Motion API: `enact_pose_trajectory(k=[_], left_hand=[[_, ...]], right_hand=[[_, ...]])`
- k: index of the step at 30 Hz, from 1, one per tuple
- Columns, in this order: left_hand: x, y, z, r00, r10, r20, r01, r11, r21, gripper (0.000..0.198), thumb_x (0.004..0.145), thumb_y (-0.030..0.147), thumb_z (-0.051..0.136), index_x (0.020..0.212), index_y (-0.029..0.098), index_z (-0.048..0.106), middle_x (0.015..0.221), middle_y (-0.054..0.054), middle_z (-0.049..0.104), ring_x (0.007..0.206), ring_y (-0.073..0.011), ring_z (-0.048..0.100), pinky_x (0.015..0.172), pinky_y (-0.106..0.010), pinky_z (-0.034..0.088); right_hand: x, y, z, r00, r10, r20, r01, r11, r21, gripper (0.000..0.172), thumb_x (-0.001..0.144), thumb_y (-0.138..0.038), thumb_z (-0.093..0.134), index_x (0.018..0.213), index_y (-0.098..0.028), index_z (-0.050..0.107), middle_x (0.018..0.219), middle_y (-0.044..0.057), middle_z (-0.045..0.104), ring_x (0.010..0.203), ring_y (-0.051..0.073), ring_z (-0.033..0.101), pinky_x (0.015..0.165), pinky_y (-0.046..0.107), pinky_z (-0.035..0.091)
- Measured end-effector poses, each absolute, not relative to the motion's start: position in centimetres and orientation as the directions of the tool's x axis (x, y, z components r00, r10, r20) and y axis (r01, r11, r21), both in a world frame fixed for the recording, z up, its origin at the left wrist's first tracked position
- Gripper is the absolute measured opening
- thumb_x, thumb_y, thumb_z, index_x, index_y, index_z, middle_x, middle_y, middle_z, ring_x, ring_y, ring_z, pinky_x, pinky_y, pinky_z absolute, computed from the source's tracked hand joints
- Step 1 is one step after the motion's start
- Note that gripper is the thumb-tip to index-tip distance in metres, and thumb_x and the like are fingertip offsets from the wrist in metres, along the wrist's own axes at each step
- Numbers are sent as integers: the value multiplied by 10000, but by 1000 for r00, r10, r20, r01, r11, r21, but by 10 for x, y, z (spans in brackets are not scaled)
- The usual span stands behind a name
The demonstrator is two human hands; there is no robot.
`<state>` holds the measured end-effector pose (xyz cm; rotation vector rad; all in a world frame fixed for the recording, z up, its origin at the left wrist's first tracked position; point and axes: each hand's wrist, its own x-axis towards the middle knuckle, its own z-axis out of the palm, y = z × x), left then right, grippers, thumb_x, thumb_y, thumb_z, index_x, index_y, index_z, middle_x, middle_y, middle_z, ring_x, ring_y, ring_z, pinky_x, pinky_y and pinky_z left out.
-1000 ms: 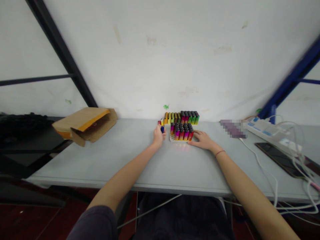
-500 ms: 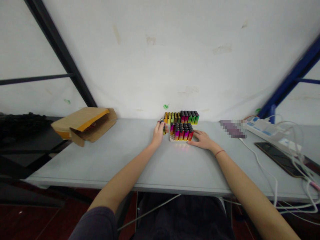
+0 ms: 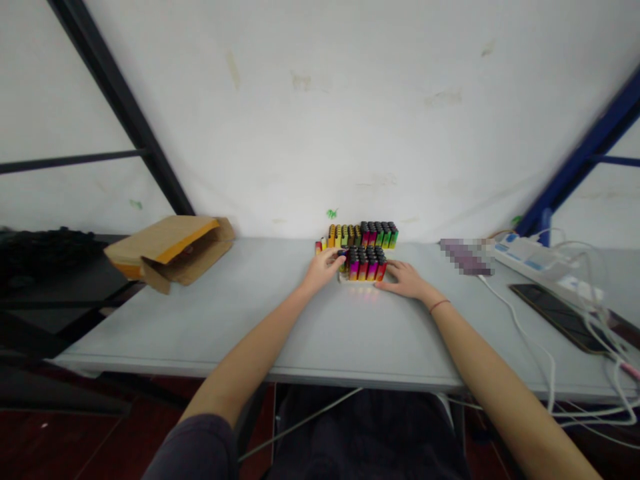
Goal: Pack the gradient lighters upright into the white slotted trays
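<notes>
Two blocks of upright disposable lighters with gradient bodies and dark tops stand on the grey folding table (image 3: 250, 320). The rear block (image 3: 363, 235) runs along the wall, shading from yellow to green. The front block (image 3: 364, 265) is pink, red and orange, on a pale base (image 3: 345, 278). My left hand (image 3: 324, 269) is at the front block's left end, its fingers closed on a lighter that they mostly hide. My right hand (image 3: 406, 280) lies flat, its fingertips touching the block's right side. A red lighter (image 3: 318, 247) stands apart at the rear block's left end.
A torn cardboard envelope (image 3: 170, 252) lies at the table's left end. To the right are a pixelated purple object (image 3: 467, 258), a white power strip (image 3: 530, 261), a dark phone (image 3: 555, 317) and tangled white cables (image 3: 590, 293). Dark and blue metal frames (image 3: 595, 147) rise at both sides.
My left hand has moved right, from the gap beside the blocks to the front block's left end, carrying the lighter. My right hand has stayed in place.
</notes>
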<state>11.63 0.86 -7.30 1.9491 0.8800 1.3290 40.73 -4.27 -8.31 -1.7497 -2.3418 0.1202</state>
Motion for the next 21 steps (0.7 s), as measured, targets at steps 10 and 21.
enact_pose_trajectory(k=[10, 21], left_hand=[[121, -17, -49, 224, 886, 405, 124, -438, 890, 209, 782, 250, 808, 979, 197, 766, 1099, -87, 778, 973, -226, 741, 952, -371, 609], [115, -13, -50, 311, 740, 596, 420, -670, 613, 175, 895, 259, 704, 1058, 216, 751, 1155, -99, 697, 1131, -238, 653, 1072, -389, 509]], right_hand=[[408, -43, -81, -289, 950, 115, 931, 307, -196, 851, 914, -806, 547, 1499, -190, 602, 1598, 182, 525, 1471, 413, 472, 1226, 538, 361], [407, -44, -80, -284, 953, 108, 934, 300, -194, 851, 916, -795, 559, 1506, -183, 597, 1588, 175, 536, 1475, 399, 475, 1239, 521, 349]])
